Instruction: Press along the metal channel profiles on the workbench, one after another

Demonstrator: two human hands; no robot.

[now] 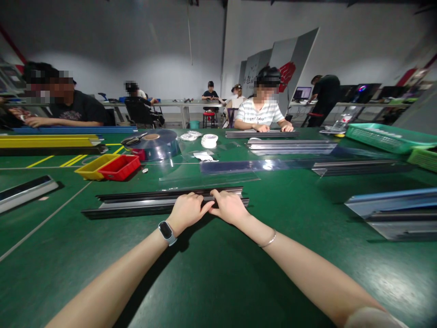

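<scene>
A long black channel-shaped profile [133,204] with a grey inner strip lies crosswise on the green table in front of me. My left hand [187,209] is closed on its right half, fingers curled over it. Close beside it, my right hand [228,206] grips the profile near its right end. The two thumbs almost meet at the near edge, and the fingertips are partly hidden behind the profile. Just beyond it lies a clear plastic strip [208,181].
Yellow [97,167] and red [120,168] bins stand left of a clear film roll [160,145]. More profiles lie at right, including a blue one [392,200]. A green basket [385,137] sits far right. A co-worker [261,111] handles a profile across the table.
</scene>
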